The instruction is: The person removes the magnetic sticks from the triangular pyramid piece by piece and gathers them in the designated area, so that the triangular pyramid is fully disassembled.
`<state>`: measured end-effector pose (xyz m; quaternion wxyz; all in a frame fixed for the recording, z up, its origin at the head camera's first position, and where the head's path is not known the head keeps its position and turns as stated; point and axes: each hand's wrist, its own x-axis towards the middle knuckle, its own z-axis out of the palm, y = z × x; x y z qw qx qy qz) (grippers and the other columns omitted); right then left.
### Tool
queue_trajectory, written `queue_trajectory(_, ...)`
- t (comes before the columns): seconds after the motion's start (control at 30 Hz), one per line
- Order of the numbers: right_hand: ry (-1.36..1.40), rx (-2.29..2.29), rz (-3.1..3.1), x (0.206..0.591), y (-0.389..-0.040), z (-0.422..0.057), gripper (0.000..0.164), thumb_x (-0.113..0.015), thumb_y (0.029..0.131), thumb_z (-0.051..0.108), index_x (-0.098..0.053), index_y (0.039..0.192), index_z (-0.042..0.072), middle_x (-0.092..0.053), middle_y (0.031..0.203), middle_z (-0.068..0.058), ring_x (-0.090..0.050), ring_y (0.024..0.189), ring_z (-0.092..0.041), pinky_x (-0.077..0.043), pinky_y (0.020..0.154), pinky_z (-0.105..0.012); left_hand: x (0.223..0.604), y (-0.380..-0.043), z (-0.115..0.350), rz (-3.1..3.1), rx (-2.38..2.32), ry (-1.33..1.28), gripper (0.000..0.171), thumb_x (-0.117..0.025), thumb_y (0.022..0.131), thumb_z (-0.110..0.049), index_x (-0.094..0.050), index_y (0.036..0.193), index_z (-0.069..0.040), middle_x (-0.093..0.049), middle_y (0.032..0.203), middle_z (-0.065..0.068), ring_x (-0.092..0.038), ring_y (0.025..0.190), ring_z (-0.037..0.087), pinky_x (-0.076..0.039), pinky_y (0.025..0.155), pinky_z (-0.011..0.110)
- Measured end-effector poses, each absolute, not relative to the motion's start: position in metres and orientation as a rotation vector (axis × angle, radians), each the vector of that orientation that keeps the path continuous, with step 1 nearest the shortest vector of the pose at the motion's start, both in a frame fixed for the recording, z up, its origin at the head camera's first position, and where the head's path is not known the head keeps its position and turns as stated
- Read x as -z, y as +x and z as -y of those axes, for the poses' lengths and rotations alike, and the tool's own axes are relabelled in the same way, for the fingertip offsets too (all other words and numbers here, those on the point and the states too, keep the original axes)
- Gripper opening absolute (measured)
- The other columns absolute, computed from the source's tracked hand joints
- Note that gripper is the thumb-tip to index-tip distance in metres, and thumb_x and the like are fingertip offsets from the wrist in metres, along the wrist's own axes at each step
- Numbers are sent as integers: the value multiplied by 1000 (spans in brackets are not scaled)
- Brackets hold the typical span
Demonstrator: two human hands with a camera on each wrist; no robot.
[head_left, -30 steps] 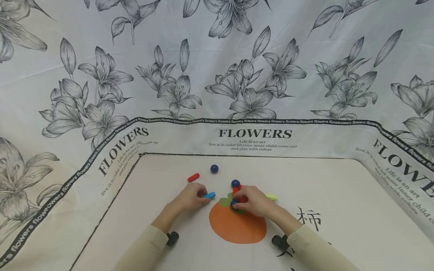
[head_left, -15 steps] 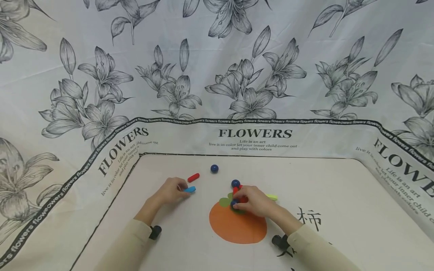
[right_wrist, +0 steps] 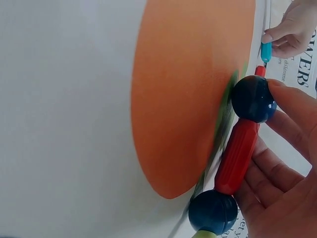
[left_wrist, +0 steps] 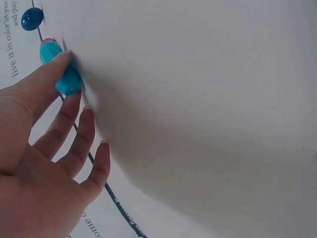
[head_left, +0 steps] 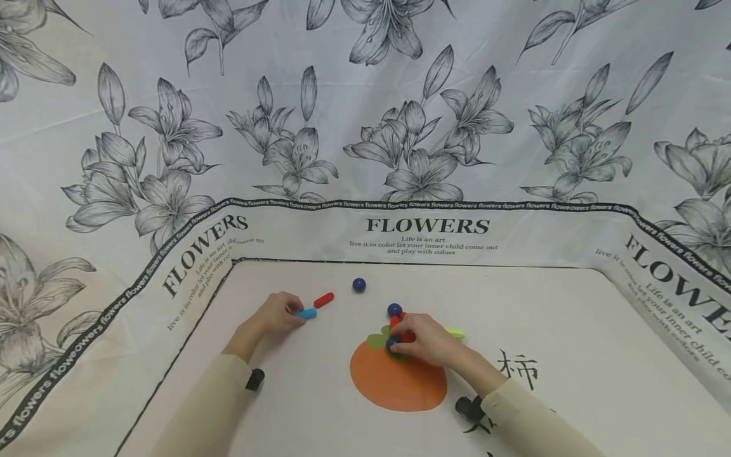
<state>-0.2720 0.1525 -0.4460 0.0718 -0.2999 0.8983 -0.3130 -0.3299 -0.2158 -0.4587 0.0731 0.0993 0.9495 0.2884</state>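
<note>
My left hand pinches a light blue magnetic rod between thumb and fingertips, low over the table at the left. Just beyond it lies a loose red rod. In the left wrist view the blue rod overlaps the red one's tip. My right hand holds a dark blue ball by its side, over the printed persimmon's leaves. A red rod joins that ball to another dark blue ball, which has a yellow-green rod at it. The fingers partly hide this joined piece in the head view.
A single dark blue ball lies farther back on the tablecloth. The cloth bears a printed orange persimmon and a black written character. A flower-printed curtain rises behind the table.
My left hand has carried the light blue rod leftward and slightly away from me, from beside the persimmon to near the loose red rod. The right hand has stayed in place.
</note>
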Motion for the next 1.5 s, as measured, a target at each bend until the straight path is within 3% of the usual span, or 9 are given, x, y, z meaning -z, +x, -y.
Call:
queue_trajectory(0.47, -865, 941, -2723, 446, -270, -155, 19, -80, 90, 19, -76, 108, 12, -67, 97, 5, -59, 91, -17, -53, 78, -27, 454, -330, 214, -2835, -819, 296, 23, -76, 90, -8, -71, 113, -9, -64, 107, 6, -57, 94, 21, -52, 83, 39)
queue_trajectory(0.77, -830, 944, -2759, 439, -274, -163, 18, -79, 90, 11, -76, 107, 7, -67, 93, 4, -62, 88, -15, -57, 78, -27, 454, -330, 214, -2847, -830, 307, 24, -74, 91, -6, -71, 115, -10, -64, 108, 7, -57, 94, 22, -52, 83, 39)
queue_trajectory(1.17, -855, 890, -2764, 445, -276, -167, 6, -78, 90, 10, -78, 96, 13, -61, 88, 5, -55, 83, -16, -51, 72, -24, 460, -327, 217, -2853, -828, 348, 30, -74, 91, -7, -69, 120, -9, -63, 111, 9, -58, 96, 22, -53, 83, 40)
queue_trajectory(1.5, -853, 862, -2788, 445, -276, -165, 6, -78, 90, 9, -78, 95, 13, -61, 87, 6, -56, 84, -19, -51, 72, -24, 458, -312, 206, -2955, -794, 369, 50, -73, 95, -15, -54, 141, -13, -53, 132, 13, -57, 116, 29, -49, 100, 52)
